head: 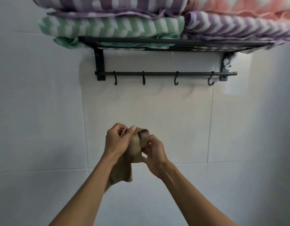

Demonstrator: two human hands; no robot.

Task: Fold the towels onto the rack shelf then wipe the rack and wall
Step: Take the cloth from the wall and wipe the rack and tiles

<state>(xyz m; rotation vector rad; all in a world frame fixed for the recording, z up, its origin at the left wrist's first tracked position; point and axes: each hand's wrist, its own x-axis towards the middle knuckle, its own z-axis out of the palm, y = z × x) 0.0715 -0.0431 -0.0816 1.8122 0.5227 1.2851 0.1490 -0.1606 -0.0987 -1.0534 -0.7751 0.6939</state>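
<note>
A black wall rack carries folded striped towels: a green one at the left, a purple one at the right, another purple one and a pink one on top. Below the rack, in front of the tiled wall, my left hand and my right hand both pinch a small tan cloth. Its loose end hangs down behind my left forearm.
Under the shelf runs a black rail with several hooks, all bare. A pale rectangular patch sits on the wall at the rack's right end. White tiles extend on all sides.
</note>
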